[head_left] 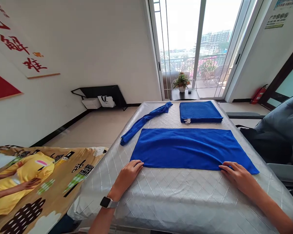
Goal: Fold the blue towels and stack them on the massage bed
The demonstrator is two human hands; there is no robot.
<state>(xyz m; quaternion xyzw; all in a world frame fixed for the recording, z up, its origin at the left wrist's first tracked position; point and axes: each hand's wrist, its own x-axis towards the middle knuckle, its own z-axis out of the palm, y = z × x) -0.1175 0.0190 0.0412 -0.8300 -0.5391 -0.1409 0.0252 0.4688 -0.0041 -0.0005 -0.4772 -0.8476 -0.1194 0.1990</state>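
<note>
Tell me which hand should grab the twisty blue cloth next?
The left hand, probably: it sits at the left end of the flat cloth, nearer the twisted cloth than the right hand is.

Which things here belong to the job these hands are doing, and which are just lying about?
Part of the job:
- spread blue cloth, left hand and right hand at its near edge
- silver-covered table beneath
- probably the blue stack and the bunched blue cloth

Just lying about:
- potted plant
- white bag
- fire extinguisher
</note>
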